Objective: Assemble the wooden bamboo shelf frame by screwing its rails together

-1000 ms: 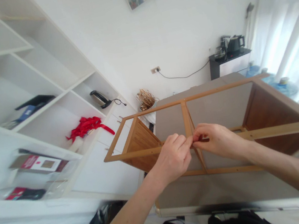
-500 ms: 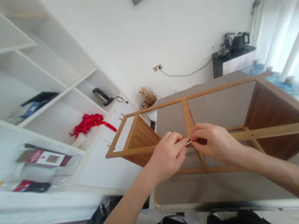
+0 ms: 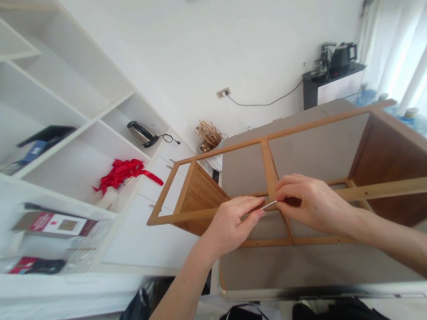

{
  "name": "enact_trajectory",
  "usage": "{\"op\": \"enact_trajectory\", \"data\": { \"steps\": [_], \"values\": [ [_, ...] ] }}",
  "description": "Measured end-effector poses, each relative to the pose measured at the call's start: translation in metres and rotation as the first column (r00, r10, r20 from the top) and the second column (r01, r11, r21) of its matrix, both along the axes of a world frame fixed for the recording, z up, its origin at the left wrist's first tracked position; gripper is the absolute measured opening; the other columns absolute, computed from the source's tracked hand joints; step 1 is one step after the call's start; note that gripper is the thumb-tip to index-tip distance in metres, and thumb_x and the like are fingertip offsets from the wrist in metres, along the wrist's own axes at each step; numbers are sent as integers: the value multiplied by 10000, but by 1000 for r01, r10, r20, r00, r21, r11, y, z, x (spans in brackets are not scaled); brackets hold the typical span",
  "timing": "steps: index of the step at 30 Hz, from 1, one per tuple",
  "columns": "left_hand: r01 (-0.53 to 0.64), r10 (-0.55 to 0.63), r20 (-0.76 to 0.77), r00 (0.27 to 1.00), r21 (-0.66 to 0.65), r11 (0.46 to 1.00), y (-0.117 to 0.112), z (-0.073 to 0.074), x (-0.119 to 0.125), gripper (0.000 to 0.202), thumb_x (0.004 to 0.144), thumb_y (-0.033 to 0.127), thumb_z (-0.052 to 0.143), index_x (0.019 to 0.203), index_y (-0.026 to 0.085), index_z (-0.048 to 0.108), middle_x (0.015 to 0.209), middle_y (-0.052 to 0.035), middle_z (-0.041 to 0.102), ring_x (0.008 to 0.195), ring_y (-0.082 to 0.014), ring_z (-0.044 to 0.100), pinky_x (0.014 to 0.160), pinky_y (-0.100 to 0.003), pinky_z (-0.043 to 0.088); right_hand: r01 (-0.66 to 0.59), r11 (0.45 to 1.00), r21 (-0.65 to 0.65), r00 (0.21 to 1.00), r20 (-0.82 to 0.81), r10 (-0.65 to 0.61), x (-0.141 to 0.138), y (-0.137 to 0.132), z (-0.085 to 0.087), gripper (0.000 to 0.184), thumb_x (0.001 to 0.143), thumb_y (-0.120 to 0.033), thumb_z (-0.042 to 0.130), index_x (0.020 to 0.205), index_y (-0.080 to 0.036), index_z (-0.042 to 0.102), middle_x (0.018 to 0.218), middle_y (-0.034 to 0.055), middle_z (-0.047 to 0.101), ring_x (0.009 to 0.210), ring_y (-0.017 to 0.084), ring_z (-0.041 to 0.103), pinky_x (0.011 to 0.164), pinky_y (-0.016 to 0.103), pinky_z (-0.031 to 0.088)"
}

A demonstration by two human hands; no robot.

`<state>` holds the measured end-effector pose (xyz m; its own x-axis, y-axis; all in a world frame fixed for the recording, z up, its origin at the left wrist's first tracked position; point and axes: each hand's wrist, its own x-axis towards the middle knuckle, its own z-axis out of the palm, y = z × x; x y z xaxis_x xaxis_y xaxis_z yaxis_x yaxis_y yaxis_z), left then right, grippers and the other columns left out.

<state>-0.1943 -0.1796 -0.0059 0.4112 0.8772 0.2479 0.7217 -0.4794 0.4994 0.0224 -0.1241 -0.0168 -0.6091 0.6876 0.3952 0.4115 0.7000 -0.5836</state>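
A wooden frame with slatted or panelled ends lies across the grey-topped table, its crossbar meeting the near rail between my hands. My left hand is at the near rail, its thumb and fingers pinching one end of a thin silvery metal rod. Close beside it, my right hand has its fingertips closed round the rod's other end, right by the crossbar joint. Only a short length of the rod shows between the fingers; its ends are hidden.
The grey table lies under the frame. White shelving on the left holds a kettle, red ribbon, a box and a bottle. A small cabinet with kettles stands by the curtain, near water jugs.
My left fingers have slid back a little to the left and straightened, so more of the rod shows. My right hand stays at the joint. The view has shifted slightly.
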Motion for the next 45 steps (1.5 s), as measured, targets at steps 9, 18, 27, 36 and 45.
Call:
{"op": "enact_trajectory", "data": {
  "steps": [9, 18, 27, 36, 45],
  "values": [
    [-2, 1, 66, 998, 26, 1000, 4, -5, 1, 266, 920, 270, 510, 1107, 185, 680, 1075, -70, 709, 997, -192, 659, 906, -331, 520, -8, 1000, -6, 1000, 7, 8, 0, 0, 1, 160, 827, -180, 534, 729, -204, 659, 861, 33, 668, 781, 149, 578, 721, 256, 460],
    [-130, 143, 112, 983, -118, 985, 7, -3, 6, 274, 913, 331, 509, 964, 173, 726, 876, -45, 736, 760, -168, 667, 724, -255, 512, 13, 1000, 1, 1000, 3, -13, -1, -1, 1, 140, 822, -171, 537, 719, -200, 628, 852, 32, 660, 785, 149, 567, 722, 255, 448],
    [-195, 278, 194, 941, -360, 912, 12, 6, 10, 308, 867, 405, 539, 950, 145, 681, 725, -16, 669, 589, -128, 591, 545, -217, 441, 47, 999, 25, 998, 37, -48, -2, -6, -1, 115, 815, -174, 524, 706, -198, 553, 825, 27, 632, 785, 149, 551, 708, 256, 431],
    [-159, 212, 126, 969, -335, 929, 12, 12, 7, 365, 871, 444, 489, 792, 148, 686, 605, 1, 613, 564, -121, 537, 538, -218, 386, 3, 1000, 11, 996, 88, -4, 0, -5, 4, 180, 862, -258, 490, 705, -190, 546, 806, 15, 603, 695, 118, 532, 636, 235, 390],
    [-126, 155, 107, 982, -233, 964, 6, 7, 3, 342, 921, 362, 404, 882, 183, 693, 828, -24, 702, 741, -157, 623, 656, -235, 446, 57, 972, 228, 864, 477, -162, -30, -14, 36, 341, 946, -336, 398, 719, -195, 610, 739, 28, 612, 660, 138, 554, 526, 261, 214]
  ]
}}
